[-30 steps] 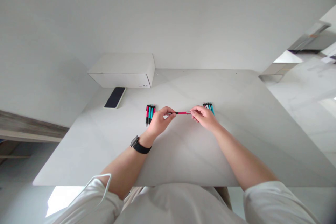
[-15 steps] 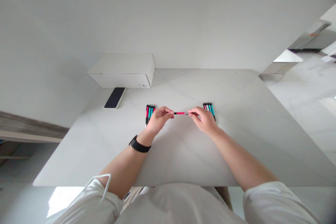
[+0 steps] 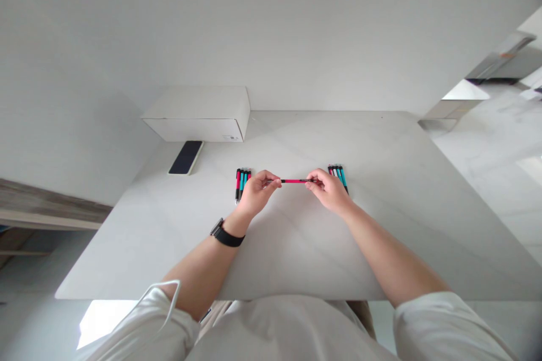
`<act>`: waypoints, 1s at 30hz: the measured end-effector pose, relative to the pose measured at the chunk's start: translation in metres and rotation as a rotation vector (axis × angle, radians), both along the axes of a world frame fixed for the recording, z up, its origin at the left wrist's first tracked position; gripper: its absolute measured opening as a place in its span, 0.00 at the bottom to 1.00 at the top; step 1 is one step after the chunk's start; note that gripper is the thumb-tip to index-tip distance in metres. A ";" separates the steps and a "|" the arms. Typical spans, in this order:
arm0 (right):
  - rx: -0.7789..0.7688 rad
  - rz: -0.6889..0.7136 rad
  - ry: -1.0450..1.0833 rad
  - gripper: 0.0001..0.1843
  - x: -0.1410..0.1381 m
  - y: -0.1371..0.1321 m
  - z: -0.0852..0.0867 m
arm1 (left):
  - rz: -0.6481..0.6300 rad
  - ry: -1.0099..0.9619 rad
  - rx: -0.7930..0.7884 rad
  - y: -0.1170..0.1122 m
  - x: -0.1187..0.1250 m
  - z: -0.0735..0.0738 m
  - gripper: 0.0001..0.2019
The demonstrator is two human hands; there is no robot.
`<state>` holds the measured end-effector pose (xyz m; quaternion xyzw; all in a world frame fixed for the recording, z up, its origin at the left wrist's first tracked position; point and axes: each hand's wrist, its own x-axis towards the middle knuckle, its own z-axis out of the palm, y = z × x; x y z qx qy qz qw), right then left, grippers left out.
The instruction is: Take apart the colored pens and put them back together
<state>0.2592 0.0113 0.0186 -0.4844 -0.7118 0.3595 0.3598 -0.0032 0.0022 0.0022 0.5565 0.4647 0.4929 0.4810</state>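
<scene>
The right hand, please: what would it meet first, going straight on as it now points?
Past the pink pen it holds, the right hand would probably meet the left hand first; depth is unclear.

Pink-and-black pen (image 3: pixel 293 181), grey-veined white table (image 3: pixel 292 248), black watch strap (image 3: pixel 230 238)

White table (image 3: pixel 305 248) under box (image 3: pixel 195 129), phone (image 3: pixel 186 157) and 2 pen rows (image 3: pixel 241 181) (image 3: pixel 338 171)

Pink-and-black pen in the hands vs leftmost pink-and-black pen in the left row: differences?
Pose: the slim pink-and-black held pen runs crosswise; the slim pink-and-black row pen lies front to back.
Support: the left hand and right hand hold the held pen; the row pen rests on the white table.
Shared: both have pink barrels and black parts.
</scene>
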 end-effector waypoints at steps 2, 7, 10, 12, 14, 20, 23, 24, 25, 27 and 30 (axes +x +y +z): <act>0.043 -0.023 -0.016 0.16 0.000 -0.001 0.000 | -0.002 -0.009 0.000 0.000 0.000 0.000 0.13; -0.160 0.012 0.063 0.21 0.001 0.000 -0.001 | -0.008 -0.003 0.012 0.000 0.000 0.001 0.13; -0.176 0.037 0.069 0.21 0.002 0.001 -0.002 | 0.003 -0.004 0.002 0.000 0.000 0.001 0.13; -0.126 0.032 0.073 0.18 0.002 0.001 -0.002 | 0.009 -0.010 -0.007 0.000 0.000 0.001 0.13; -0.105 0.009 0.091 0.20 0.002 0.002 -0.002 | 0.011 -0.022 -0.015 0.000 0.000 0.001 0.13; -0.249 0.027 0.127 0.22 0.002 0.002 -0.004 | 0.008 -0.012 -0.021 0.000 0.000 0.003 0.14; -0.192 0.028 0.137 0.21 0.002 0.003 -0.004 | 0.015 0.010 -0.007 0.000 0.000 0.002 0.14; -0.175 0.017 0.144 0.21 0.002 0.003 -0.004 | 0.017 0.009 -0.005 0.001 0.000 0.002 0.14; -0.170 0.006 0.152 0.23 0.003 0.003 -0.005 | 0.020 0.005 -0.007 0.001 0.000 0.002 0.14; -0.205 -0.005 0.167 0.25 0.003 0.003 -0.005 | 0.022 0.000 -0.012 0.001 0.000 0.002 0.14; -0.273 0.006 0.168 0.25 0.003 0.003 -0.005 | 0.024 0.018 -0.003 0.000 0.000 0.002 0.14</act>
